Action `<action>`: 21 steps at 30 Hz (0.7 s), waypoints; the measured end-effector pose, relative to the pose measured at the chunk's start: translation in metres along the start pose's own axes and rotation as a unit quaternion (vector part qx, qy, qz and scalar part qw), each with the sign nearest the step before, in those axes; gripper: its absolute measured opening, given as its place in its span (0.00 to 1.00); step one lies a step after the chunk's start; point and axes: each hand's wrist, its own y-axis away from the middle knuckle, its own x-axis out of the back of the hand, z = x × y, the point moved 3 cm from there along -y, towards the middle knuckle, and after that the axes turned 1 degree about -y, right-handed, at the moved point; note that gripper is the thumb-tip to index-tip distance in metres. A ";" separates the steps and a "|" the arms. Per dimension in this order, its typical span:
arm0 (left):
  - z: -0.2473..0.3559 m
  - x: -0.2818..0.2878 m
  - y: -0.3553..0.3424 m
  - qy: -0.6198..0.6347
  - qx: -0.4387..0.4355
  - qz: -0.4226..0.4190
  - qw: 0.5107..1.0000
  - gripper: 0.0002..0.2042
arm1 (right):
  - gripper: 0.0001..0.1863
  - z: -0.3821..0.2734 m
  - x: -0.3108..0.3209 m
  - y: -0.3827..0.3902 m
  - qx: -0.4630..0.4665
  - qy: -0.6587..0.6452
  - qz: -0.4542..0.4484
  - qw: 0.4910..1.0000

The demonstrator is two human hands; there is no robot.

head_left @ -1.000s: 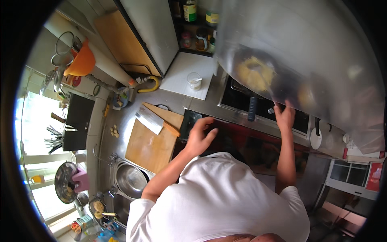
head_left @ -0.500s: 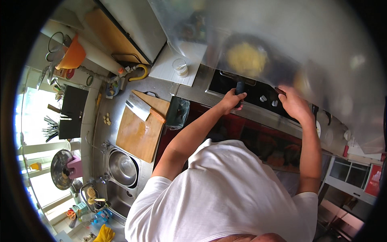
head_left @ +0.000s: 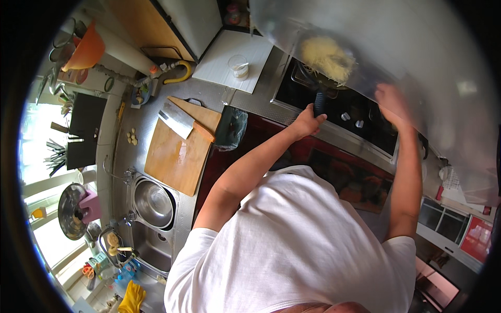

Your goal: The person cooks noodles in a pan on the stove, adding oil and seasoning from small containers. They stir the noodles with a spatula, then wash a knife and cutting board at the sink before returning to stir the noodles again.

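My left hand (head_left: 309, 123) is closed around the black ribbed handle (head_left: 319, 100) of a dark pan (head_left: 307, 72) on the stove (head_left: 339, 101). Pale yellow shreds (head_left: 327, 58) lie heaped in the pan, partly seen through a hazy, see-through sheet. To the pan's right, over the stove, is my right hand (head_left: 392, 105). Its fingers are curled closed but smeared by motion, and I cannot make out what is in them.
On the left, a cleaver (head_left: 177, 121) rests on a wooden cutting board (head_left: 175, 159), beside a sink (head_left: 151, 242) holding a steel bowl (head_left: 153, 203). A glass cup (head_left: 238, 67) stands on a white board (head_left: 229, 44). The hazy sheet (head_left: 428, 62) hangs over the stove.
My right hand has moved right and up relative to the pan; the dark stick-like handle it held no longer shows. The yellow shreds look more spread and distinct. My left hand keeps its grip.
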 end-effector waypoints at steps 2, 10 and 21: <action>0.003 0.000 0.001 -0.018 -0.001 -0.003 1.000 0.40 | 0.14 0.071 -0.017 -0.039 -0.059 0.004 -0.130 0.990; 0.017 0.006 0.007 -0.094 -0.010 -0.009 0.995 0.39 | 0.09 0.183 -0.044 -0.143 -0.279 -0.168 -0.177 0.929; 0.003 0.007 0.003 -0.064 -0.019 0.005 0.998 0.31 | 0.09 0.106 -0.007 -0.137 -0.074 -0.234 -0.214 0.945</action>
